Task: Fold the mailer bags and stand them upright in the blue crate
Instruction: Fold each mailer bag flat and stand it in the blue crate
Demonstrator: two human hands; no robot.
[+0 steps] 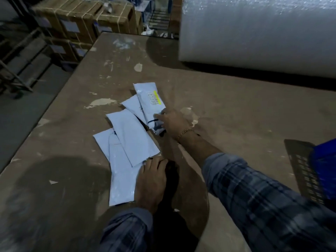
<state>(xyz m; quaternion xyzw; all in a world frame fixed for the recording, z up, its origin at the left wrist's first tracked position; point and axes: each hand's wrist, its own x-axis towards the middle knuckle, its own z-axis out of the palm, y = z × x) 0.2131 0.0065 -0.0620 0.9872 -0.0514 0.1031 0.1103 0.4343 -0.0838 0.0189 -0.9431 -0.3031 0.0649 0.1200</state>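
The right hand [171,120] is reaching across the table [236,110] and closing its fingers on the near end of the labelled bag [150,100], the one with the yellow strip, which is lying farthest out in a loose fan of white mailer bags; whether the thumb is already under the bag's edge I cannot tell. The left hand [151,180] is lying with fingers fairly straight, pressing on the right edge of the nearest bag [121,179], where the middle bag [132,137] is overlapping it. The crate [325,166] is showing only as a blue corner at the right edge, well apart from the bags, and none of them looks to be standing in it yet. The risk, as I judge it, is sitting in the overlaps: the labelled bag is resting partly on another bag [132,106], so lifting it could be dragging that one along or skewing the pile. The slick plastic may also be slipping out of a shallow pinch, and a soft fold may be springing open before reaching the crate.
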